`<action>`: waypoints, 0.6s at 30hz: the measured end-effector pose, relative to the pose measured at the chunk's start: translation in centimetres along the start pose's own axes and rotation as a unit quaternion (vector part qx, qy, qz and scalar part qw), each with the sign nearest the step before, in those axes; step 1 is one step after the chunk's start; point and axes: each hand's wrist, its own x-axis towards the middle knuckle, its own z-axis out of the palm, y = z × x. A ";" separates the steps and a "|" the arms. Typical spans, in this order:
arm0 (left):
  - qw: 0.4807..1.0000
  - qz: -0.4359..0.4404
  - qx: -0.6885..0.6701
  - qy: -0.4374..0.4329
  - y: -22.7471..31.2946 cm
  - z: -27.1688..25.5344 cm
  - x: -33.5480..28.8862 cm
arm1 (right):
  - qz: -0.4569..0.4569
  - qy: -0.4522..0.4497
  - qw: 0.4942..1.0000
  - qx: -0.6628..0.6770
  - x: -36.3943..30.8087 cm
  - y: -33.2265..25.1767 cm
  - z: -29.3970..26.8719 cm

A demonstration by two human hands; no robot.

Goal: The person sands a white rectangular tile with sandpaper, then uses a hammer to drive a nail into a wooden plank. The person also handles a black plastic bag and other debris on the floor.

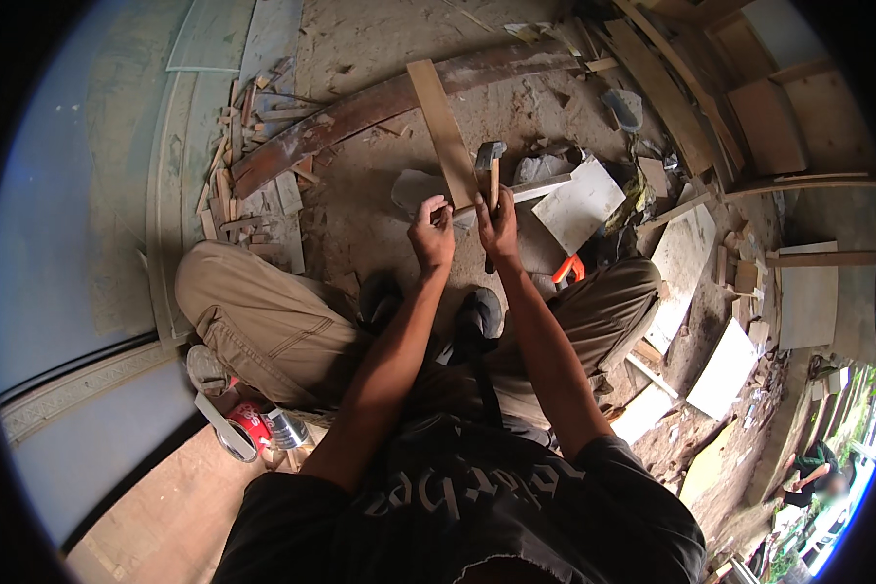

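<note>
A hammer [493, 175] stands upright in my right hand [497, 230], its dark metal head up and part of its handle showing below the fist. A long flat wooden board [442, 131] runs away from me, its near end between my hands and beside the right fingers. My left hand [430, 235] is closed in a pinch just left of that end. Whatever its fingertips hold, if anything, is too small to make out. A pale wooden strip [535, 192] extends rightward from behind my right hand.
White panels [580, 204] and wood scraps [253, 209] litter the dirt floor. Beyond the hands lies a curved reddish-brown plank [360, 117]. An orange handle [568, 269] sits by my right knee, metal cans [287, 428] by the left. Another person [814, 477] is far right.
</note>
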 end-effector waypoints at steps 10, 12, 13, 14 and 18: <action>0.997 -0.054 -0.042 -0.020 0.8 -0.1 0.1 | 0.016 -0.004 1.000 0.014 0.2 -0.4 0.0; 0.997 -0.061 -0.047 -0.023 -0.1 -0.1 0.2 | 0.014 -0.007 1.000 0.011 0.2 -0.7 0.0; 0.996 -0.064 -0.050 -0.026 -0.2 -0.1 0.3 | 0.012 -0.007 1.000 0.008 0.2 -0.7 0.0; 0.996 -0.064 -0.047 -0.028 -0.3 0.0 0.4 | 0.012 -0.007 1.000 0.009 0.3 -0.7 0.0; 0.997 -0.052 -0.043 -0.035 -0.4 -0.1 0.5 | 0.021 -0.006 1.000 0.009 0.2 -1.0 -0.1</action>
